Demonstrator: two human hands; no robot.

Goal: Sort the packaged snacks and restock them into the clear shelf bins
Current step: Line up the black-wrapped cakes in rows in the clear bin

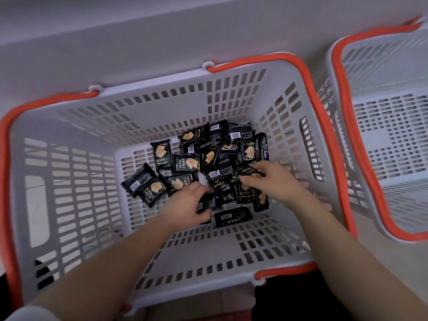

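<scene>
Several small black snack packets (162,155) printed with a cracker picture lie heaped on the floor of a grey slotted basket (76,181) with orange handles. Both my arms reach down into it. My left hand (187,205) sits at the near side of the heap, fingers curled round a black packet (206,206). My right hand (273,179) lies on the right of the heap, thumb and fingers pinching a black packet (246,171). One packet (232,216) lies apart, face down, by my left hand.
A second grey basket (391,135) with an orange handle stands close on the right and looks bare inside. A pale wall or shelf base (162,31) runs behind both baskets. Dark clothing (301,297) shows at the bottom edge.
</scene>
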